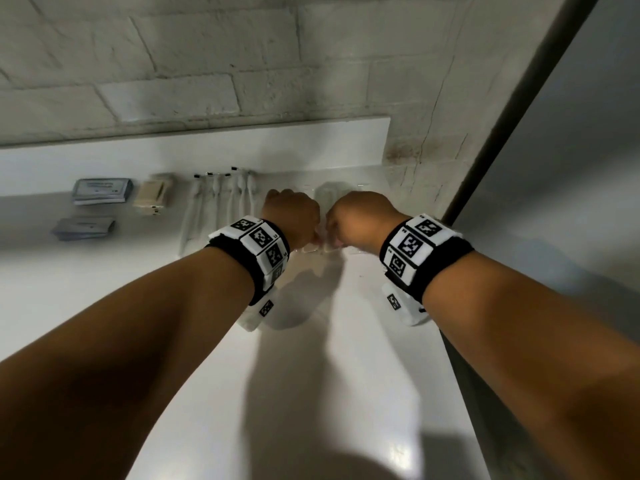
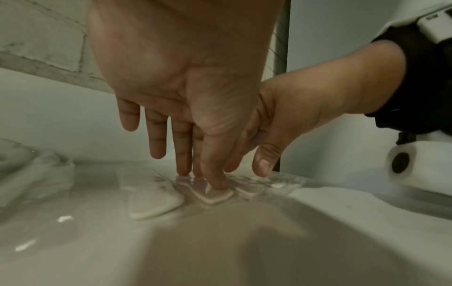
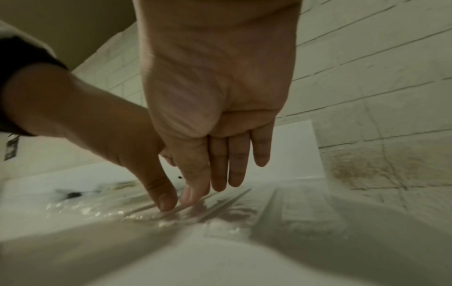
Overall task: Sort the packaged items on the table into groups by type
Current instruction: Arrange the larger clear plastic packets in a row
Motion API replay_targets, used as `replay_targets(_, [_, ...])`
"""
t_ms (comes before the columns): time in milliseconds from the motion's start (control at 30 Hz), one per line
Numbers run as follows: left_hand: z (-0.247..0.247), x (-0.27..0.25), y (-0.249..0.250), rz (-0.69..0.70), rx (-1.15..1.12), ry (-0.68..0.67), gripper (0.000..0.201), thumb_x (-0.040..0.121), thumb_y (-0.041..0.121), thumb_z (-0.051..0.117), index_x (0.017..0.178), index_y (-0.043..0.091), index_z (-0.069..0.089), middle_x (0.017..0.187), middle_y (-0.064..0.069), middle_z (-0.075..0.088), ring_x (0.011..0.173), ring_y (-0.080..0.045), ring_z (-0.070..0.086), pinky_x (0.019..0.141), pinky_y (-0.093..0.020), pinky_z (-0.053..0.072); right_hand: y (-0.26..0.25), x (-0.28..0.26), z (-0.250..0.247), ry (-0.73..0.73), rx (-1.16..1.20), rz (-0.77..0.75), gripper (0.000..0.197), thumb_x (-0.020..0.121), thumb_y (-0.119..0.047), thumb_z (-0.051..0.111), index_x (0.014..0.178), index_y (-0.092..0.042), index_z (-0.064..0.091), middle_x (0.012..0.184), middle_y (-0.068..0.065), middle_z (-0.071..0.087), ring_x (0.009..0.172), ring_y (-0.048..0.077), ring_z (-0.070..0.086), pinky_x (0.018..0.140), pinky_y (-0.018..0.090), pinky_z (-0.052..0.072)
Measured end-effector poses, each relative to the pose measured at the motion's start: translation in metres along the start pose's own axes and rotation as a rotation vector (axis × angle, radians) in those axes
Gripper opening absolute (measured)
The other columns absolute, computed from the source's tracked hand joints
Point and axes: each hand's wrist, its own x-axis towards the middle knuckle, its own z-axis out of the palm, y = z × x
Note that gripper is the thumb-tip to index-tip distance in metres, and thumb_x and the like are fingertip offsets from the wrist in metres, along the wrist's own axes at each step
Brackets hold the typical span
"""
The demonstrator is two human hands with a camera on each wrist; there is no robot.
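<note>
Several clear plastic packets (image 1: 323, 249) with flat white pads inside lie at the back right of the white table (image 1: 311, 358). My two hands are side by side on them. In the left wrist view my left hand (image 2: 200, 178) points straight down, its thumb and fingertips pressing on one packet with a white pad (image 2: 212, 195); a second pad (image 2: 154, 205) lies just left of it. My right hand (image 3: 205, 191) also has straight fingers, and its thumb touches the crinkled clear packets (image 3: 220, 218). Neither hand grips anything.
Two stacks of blue-grey packets (image 1: 102, 190) (image 1: 85, 228) sit at the far left, beige boxes (image 1: 154, 195) beside them, then a row of wrapped toothbrushes (image 1: 218, 199). A brick wall backs the table. A dark post (image 1: 519, 109) runs along the table's right edge.
</note>
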Motion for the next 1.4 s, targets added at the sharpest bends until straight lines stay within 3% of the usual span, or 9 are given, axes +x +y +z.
replay_targets(167, [0.003, -0.005, -0.004, 0.004, -0.069, 0.043, 0.034, 0.081, 0.049, 0.065, 0.109, 0.03, 0.068, 0.113, -0.001, 0.063, 0.11, -0.025, 0.056, 0.094, -0.037, 0.036, -0.009, -0.003, -0.002, -0.017, -0.031, -0.004, 0.026, 0.086, -0.032, 0.055, 0.097, -0.019, 0.075, 0.099, 0.005, 0.07, 0.091, 0.027, 0.064, 0.081, 0.03, 0.05])
replay_targets(333, [0.004, -0.006, -0.025, -0.031, -0.07, 0.023, 0.027, 0.09, 0.027, 0.058, 0.111, 0.015, 0.068, 0.118, -0.006, 0.062, 0.113, -0.026, 0.057, 0.101, -0.037, 0.041, -0.02, 0.008, -0.002, 0.009, -0.063, -0.039, 0.021, 0.081, -0.022, 0.064, 0.099, -0.022, 0.074, 0.103, 0.003, 0.07, 0.095, 0.026, 0.064, 0.077, 0.03, 0.049])
replay_targets(500, [0.013, -0.01, -0.036, 0.001, -0.03, -0.053, 0.025, 0.09, 0.027, 0.055, 0.105, 0.014, 0.071, 0.112, -0.006, 0.067, 0.113, -0.024, 0.057, 0.112, -0.039, 0.025, -0.039, 0.017, 0.004, -0.008, -0.114, -0.054, 0.029, 0.082, -0.037, 0.062, 0.102, -0.019, 0.071, 0.101, 0.004, 0.068, 0.084, 0.026, 0.06, 0.074, 0.027, 0.043])
replay_targets(767, [0.02, -0.008, -0.04, 0.02, -0.039, -0.052, 0.029, 0.09, 0.032, 0.055, 0.111, 0.016, 0.069, 0.116, -0.005, 0.065, 0.12, -0.022, 0.052, 0.119, -0.045, 0.009, -0.039, 0.021, 0.007, -0.04, -0.088, -0.038, 0.028, 0.084, -0.035, 0.061, 0.105, -0.019, 0.071, 0.104, 0.005, 0.068, 0.097, 0.028, 0.064, 0.08, 0.029, 0.047])
replay_targets(867, [0.017, -0.011, -0.038, -0.011, -0.088, -0.005, 0.032, 0.09, 0.032, 0.057, 0.115, 0.015, 0.067, 0.12, -0.006, 0.061, 0.124, -0.021, 0.049, 0.118, -0.045, 0.003, -0.026, 0.018, 0.002, -0.01, -0.006, -0.043, 0.031, 0.083, -0.028, 0.064, 0.114, -0.026, 0.069, 0.12, 0.001, 0.066, 0.11, 0.026, 0.061, 0.093, 0.034, 0.049])
replay_targets(967, [0.016, -0.013, -0.031, -0.003, -0.171, 0.086, 0.032, 0.09, 0.03, 0.057, 0.118, 0.017, 0.065, 0.127, -0.005, 0.058, 0.125, -0.019, 0.048, 0.119, -0.041, 0.002, 0.004, 0.013, -0.007, 0.095, 0.046, 0.063, 0.033, 0.09, -0.024, 0.053, 0.121, -0.025, 0.066, 0.133, 0.001, 0.059, 0.121, 0.026, 0.054, 0.102, 0.039, 0.044])
replay_targets(1133, [0.011, -0.009, -0.009, 0.032, -0.266, 0.091, 0.036, 0.088, 0.031, 0.062, 0.122, 0.019, 0.062, 0.132, -0.003, 0.056, 0.129, -0.019, 0.046, 0.119, -0.038, 0.001, 0.05, 0.006, 0.003, -0.009, -0.054, 0.306, 0.027, 0.086, -0.014, 0.053, 0.108, -0.011, 0.069, 0.114, 0.009, 0.066, 0.101, 0.029, 0.062, 0.082, 0.033, 0.049])
replay_targets(1267, [0.012, -0.006, 0.002, 0.048, -0.292, 0.11, 0.039, 0.087, 0.033, 0.064, 0.123, 0.02, 0.062, 0.133, -0.001, 0.057, 0.13, -0.018, 0.045, 0.119, -0.036, 0.003, 0.057, 0.004, 0.013, -0.048, -0.07, 0.272, 0.034, 0.082, -0.018, 0.064, 0.116, -0.014, 0.067, 0.121, 0.007, 0.064, 0.109, 0.029, 0.061, 0.092, 0.036, 0.051])
replay_targets(1400, [0.01, -0.006, 0.014, 0.091, -0.296, 0.092, 0.038, 0.085, 0.032, 0.064, 0.122, 0.022, 0.063, 0.131, 0.002, 0.058, 0.13, -0.017, 0.045, 0.119, -0.036, 0.007, 0.061, 0.002, 0.015, -0.018, -0.06, 0.237, 0.034, 0.081, -0.016, 0.064, 0.114, -0.015, 0.069, 0.118, 0.007, 0.066, 0.107, 0.029, 0.062, 0.091, 0.036, 0.052])
